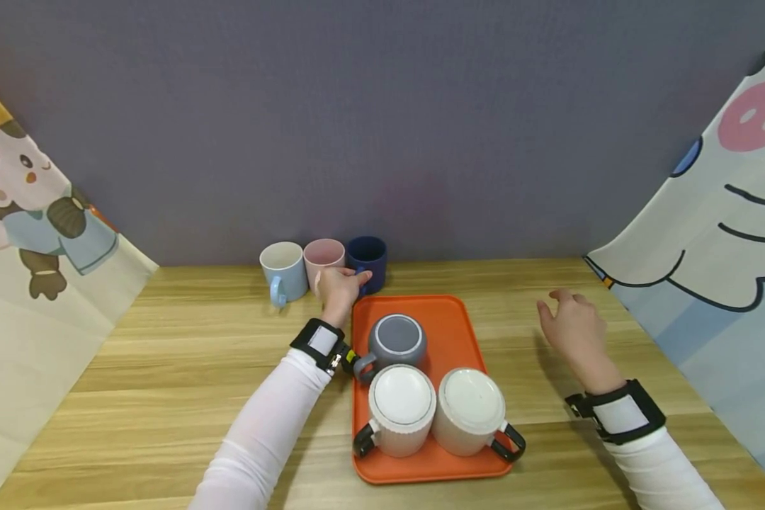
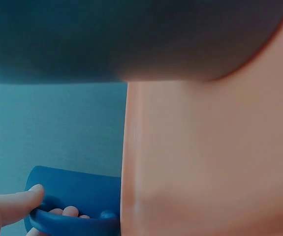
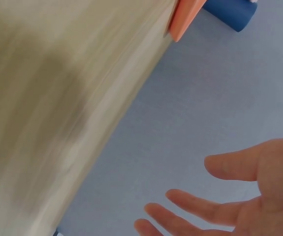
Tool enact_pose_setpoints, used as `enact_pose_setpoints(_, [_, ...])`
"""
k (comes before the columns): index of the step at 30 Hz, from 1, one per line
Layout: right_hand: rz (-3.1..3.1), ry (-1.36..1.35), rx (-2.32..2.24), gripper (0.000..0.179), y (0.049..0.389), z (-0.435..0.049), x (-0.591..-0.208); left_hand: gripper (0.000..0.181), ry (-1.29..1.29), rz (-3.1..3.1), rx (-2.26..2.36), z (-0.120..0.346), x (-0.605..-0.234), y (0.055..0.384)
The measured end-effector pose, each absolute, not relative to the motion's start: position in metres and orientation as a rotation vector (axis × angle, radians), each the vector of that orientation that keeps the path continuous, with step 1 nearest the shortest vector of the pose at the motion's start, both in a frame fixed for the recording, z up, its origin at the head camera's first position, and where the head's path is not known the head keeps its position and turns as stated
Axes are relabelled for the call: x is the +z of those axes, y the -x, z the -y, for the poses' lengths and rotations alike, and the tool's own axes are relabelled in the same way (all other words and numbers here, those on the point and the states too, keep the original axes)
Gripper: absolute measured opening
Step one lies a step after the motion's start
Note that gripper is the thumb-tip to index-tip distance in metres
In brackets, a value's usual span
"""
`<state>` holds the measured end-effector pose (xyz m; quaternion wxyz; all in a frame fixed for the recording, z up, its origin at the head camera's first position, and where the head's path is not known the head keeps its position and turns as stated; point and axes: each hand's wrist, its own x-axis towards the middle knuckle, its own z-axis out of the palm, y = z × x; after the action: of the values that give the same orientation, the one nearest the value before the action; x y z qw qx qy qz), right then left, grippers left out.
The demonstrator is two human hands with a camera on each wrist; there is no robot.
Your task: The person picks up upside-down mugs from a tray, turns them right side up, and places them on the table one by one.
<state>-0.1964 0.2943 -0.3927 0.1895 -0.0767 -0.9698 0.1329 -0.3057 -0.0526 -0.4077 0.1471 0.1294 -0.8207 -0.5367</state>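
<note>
Here, the left hand (image 1: 340, 287) pinches a navy mug (image 1: 377, 266) behind the tray (image 1: 445, 322) (three upturned mugs (image 1: 403, 398) aboard), right hand (image 1: 575, 327) spread.

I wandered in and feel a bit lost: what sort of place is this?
Probably a small staged filming booth rather than a kitchen: cartoon-printed sheets and a plain grey backdrop enclose a wood-grain tabletop, and the person wears black wrist bands.
</note>
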Motion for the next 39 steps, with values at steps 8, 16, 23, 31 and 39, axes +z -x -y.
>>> enact_pose_setpoints(8, [2.759, 0.239, 0.394, 0.044, 0.192, -0.303, -0.395, 0.026, -0.359, 2.362, -1.58, 0.051, -0.407, 0.304])
enact_pose_setpoints(16, [2.753, 0.242, 0.403, 0.044, 0.189, -0.311, -0.396, 0.029, -0.329, 2.429, -1.575, 0.054, -0.405, 0.303])
enact_pose_setpoints(23, [2.744, 0.221, 0.393, 0.043, 0.19, -0.312, -0.397, 0.033, -0.22, 2.555, -1.542, 0.059, -0.4, 0.299])
enact_pose_setpoints(31, [2.72, 0.193, 0.389, 0.041, 0.191, -0.308, -0.398, 0.036, -0.127, 2.597, -1.465, 0.067, -0.391, 0.295])
enact_pose_setpoints(39, [2.751, 0.177, 0.36, 0.044, 0.2, -0.299, -0.399, 0.041, 0.094, 2.502, -1.581, 0.074, -0.384, 0.283])
